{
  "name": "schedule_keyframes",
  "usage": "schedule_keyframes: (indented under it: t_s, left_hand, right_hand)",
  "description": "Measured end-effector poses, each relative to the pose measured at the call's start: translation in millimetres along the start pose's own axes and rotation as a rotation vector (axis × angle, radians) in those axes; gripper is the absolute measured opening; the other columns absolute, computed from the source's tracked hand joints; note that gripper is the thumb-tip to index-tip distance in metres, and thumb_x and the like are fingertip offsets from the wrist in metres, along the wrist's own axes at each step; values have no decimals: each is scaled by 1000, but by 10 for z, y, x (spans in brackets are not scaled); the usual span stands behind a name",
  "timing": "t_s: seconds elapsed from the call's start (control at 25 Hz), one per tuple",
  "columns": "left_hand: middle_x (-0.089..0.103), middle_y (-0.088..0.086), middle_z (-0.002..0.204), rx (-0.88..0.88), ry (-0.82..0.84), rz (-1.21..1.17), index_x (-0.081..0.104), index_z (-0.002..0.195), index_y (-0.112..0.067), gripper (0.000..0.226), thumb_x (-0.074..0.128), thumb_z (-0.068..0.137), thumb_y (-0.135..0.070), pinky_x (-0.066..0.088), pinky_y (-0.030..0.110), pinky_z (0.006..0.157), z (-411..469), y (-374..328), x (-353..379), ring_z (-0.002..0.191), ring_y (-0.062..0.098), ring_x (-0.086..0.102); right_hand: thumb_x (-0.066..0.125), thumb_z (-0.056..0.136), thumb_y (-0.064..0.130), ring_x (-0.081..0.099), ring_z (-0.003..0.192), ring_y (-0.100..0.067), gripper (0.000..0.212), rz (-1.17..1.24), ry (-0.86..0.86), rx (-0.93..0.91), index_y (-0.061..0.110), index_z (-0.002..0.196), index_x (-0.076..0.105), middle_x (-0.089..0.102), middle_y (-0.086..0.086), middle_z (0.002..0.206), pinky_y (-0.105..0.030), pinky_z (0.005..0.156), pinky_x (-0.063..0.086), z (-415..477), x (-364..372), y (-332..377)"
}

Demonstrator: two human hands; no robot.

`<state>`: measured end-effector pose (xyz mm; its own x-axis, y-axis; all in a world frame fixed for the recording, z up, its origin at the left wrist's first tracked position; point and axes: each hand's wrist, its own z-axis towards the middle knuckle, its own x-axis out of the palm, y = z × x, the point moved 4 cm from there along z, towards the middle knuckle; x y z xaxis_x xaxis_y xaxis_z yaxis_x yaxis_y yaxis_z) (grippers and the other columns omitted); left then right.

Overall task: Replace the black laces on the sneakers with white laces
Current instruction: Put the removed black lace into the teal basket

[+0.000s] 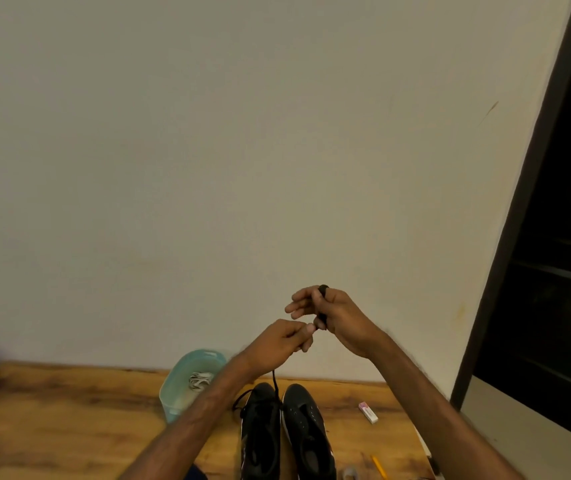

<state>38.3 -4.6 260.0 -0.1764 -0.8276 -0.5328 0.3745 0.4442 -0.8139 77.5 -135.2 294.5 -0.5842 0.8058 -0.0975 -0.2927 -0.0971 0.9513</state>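
Dim warm light, soft focus, wide-angle distortion

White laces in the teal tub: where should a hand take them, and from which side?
Judging from the head view, take the white laces at the top of the bundle, coming straight down through the open top of the teal tub. The tub's walls ring the laces, so a sideways approach looks blocked, and the left forearm crosses its near right side.

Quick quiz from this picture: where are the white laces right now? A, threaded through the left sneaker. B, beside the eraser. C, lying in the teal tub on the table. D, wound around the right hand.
C: the white laces lie bundled inside the teal tub left of the sneakers, while the right hand holds a wound black lace.
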Motion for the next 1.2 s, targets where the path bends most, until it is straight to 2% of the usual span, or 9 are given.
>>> schedule_keyframes:
  t_s: [0.08, 0.12, 0.28, 0.48, 0.68, 0.8, 0.92, 1.04, 1.2]
  left_hand:
    - [62, -24, 80, 27, 40, 102, 61, 68, -24, 42, 46, 103, -41, 41, 25, 81, -45, 42, -41, 97, -14, 56]
    - [63, -27, 82, 35, 57, 154, 62, 70, -23, 40, 47, 103, -39, 41, 25, 82, -70, 59, -59, 101, -15, 55]
    - [60, -21, 68, 81, -6, 205, 66, 76, -22, 33, 50, 102, -36, 37, 21, 66, -107, 11, -268, 62, 0, 47]
    - [54, -18, 62, 76, 3, 219, 61, 73, -22, 33, 50, 103, -31, 33, 17, 61, -116, -36, -422, 60, 2, 41]
    - [59, -18, 71, 49, 76, 324, 62, 73, -24, 33, 51, 102, -37, 35, 13, 67, -200, 81, -364, 69, -2, 50]
    - [58, -13, 74, 63, -44, 335, 61, 73, -25, 33, 50, 101, -39, 36, 20, 68, -180, 72, -353, 69, 1, 48]
    - [59, -8, 78, 75, -118, 395, 61, 76, -25, 32, 49, 101, -40, 39, 24, 68, -89, 11, -387, 71, 5, 49]
    - [57, -9, 79, 86, -224, 437, 62, 78, -26, 31, 49, 101, -41, 41, 26, 69, -51, -5, -432, 74, 7, 52]
    - [59, -10, 82, 116, -419, 409, 63, 79, -33, 27, 50, 99, -45, 43, 26, 66, 7, -140, -454, 76, 7, 55]
  right_hand:
    - [30, 110, 21, 67, 102, -20, 37, -187, 8, 35, 3, 117, 62, 73, -10, 111, -23, 62, 41, -36, -10, -115]
    - [31, 110, 22, 67, 101, -19, 37, -257, 17, 46, 4, 117, 62, 73, -7, 109, -23, 65, 43, -51, -12, -152]
    - [33, 109, 19, 63, 88, -14, 34, -504, 62, 109, 5, 107, 64, 70, -3, 94, -27, 81, 48, -83, 48, -284]
    - [31, 110, 18, 53, 75, -14, 40, -256, 8, 86, -1, 99, 64, 63, -3, 78, -25, 74, 45, -112, 212, -448]
    - [29, 109, 20, 68, 84, -24, 36, 207, -359, 150, 3, 98, 59, 76, -12, 94, -28, 78, 50, -125, -122, -628]
    - [29, 110, 20, 70, 85, -28, 41, -157, -203, 222, -3, 103, 62, 76, -14, 94, -42, 88, 53, -231, -124, -820]
    - [29, 110, 23, 66, 74, -26, 42, -260, -151, 226, 0, 103, 63, 75, -13, 85, -50, 88, 51, -303, -55, -896]
    - [30, 109, 27, 55, 62, -20, 43, -139, -76, 187, 2, 98, 64, 66, -11, 70, -50, 83, 48, -342, 35, -819]
    - [28, 106, 46, 46, 51, -16, 60, 205, 267, 189, 3, 87, 65, 51, -6, 55, -50, 94, 52, -372, 358, -529]
